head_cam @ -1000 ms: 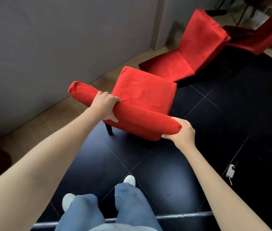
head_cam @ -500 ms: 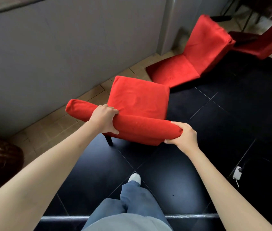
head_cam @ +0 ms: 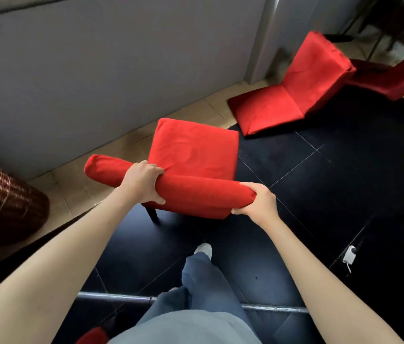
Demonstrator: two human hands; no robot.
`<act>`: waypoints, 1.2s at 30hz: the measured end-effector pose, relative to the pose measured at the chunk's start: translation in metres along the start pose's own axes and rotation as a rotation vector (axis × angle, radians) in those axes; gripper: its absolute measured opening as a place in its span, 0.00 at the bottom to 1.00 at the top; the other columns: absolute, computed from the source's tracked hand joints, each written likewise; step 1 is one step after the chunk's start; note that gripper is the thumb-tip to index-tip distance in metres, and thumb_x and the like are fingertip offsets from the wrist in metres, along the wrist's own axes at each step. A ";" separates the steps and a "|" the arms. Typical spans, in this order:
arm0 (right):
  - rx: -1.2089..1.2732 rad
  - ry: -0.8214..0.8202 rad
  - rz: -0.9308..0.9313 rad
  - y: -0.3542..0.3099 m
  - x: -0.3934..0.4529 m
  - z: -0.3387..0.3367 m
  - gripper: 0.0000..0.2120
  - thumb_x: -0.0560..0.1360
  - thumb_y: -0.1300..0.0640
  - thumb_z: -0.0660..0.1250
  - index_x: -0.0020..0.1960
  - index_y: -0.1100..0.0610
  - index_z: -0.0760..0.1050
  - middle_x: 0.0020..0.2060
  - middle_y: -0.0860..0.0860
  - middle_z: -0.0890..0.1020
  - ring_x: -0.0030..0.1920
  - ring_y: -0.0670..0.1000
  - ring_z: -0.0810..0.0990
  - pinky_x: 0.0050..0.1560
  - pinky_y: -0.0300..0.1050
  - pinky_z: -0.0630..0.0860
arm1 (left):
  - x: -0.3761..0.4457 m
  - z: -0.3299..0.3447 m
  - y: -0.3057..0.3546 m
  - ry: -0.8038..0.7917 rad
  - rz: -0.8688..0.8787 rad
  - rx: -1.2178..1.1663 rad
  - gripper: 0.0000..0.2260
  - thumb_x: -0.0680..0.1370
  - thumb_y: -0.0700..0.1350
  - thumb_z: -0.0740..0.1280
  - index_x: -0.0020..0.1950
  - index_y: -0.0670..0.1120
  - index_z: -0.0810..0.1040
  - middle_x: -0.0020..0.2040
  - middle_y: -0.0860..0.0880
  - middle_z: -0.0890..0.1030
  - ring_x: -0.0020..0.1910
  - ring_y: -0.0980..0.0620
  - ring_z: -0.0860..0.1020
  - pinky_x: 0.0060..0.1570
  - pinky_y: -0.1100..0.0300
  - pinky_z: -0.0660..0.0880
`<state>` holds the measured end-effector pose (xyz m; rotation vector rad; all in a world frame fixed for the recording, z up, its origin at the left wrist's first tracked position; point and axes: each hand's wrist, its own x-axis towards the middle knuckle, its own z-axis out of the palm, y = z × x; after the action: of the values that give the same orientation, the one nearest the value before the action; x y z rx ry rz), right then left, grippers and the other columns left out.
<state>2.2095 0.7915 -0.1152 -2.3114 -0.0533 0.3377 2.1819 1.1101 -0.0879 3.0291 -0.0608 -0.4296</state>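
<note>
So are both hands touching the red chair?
Touching. The head view shows the left hand wrapped over the padded back of the red chair, and the right hand gripping its end.

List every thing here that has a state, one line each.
red chair, upright, held by the top of its back; cannot tell whether its legs are off the floor.
left hand, fingers curled over the chair's back, gripping it.
right hand, gripping the right end of the chair's back.
second red chair, seat low at the floor, back raised, untouched.
white plug, lying on the black floor.
</note>
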 end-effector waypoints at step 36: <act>-0.279 -0.272 -0.026 -0.001 -0.042 0.010 0.66 0.55 0.54 0.85 0.78 0.40 0.44 0.71 0.53 0.70 0.67 0.56 0.73 0.65 0.53 0.70 | -0.073 0.007 0.029 -0.044 0.010 -0.185 0.42 0.64 0.68 0.71 0.74 0.54 0.64 0.61 0.50 0.75 0.61 0.46 0.73 0.59 0.51 0.68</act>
<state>2.1663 0.7929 -0.1111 -2.5205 -0.2816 0.6654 2.1088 1.0841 -0.0715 2.8365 -0.0363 -0.4735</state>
